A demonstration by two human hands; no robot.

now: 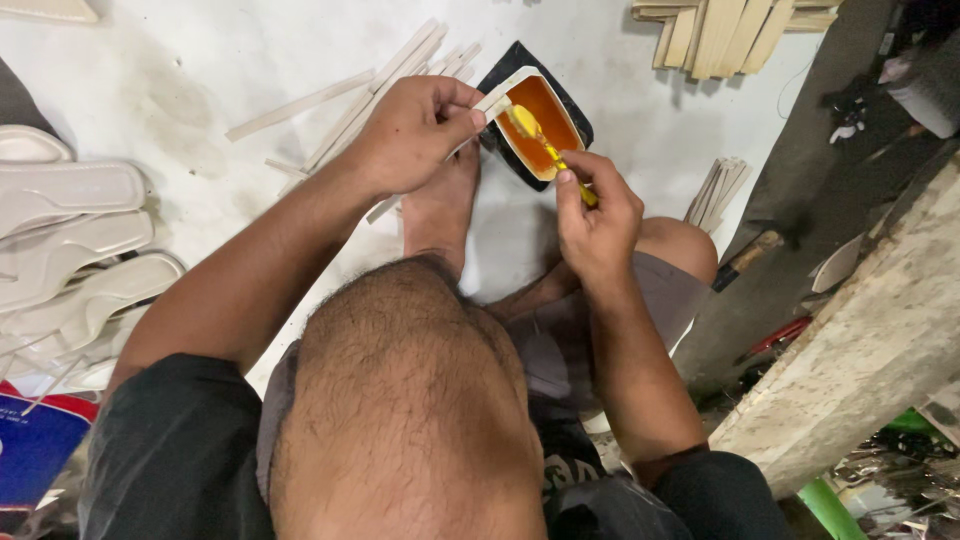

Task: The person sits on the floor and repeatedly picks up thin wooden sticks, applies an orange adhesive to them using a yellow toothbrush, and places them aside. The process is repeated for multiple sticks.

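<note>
My left hand grips a thin pale strip at its end, right at the rim of a white tub filled with orange glue. My right hand pinches a yellow-handled brush whose tip is coated in glue and rests over the tub, next to the strip's end. The tub sits on a black pad on the white floor. My bare knee fills the lower middle of the view and my foot lies beneath the left hand.
Loose pale strips lie scattered behind my left hand. White shoe insoles are stacked at the left. A bundle of wooden strips sits at top right, another small bundle near my right knee, and a rough wooden plank at right.
</note>
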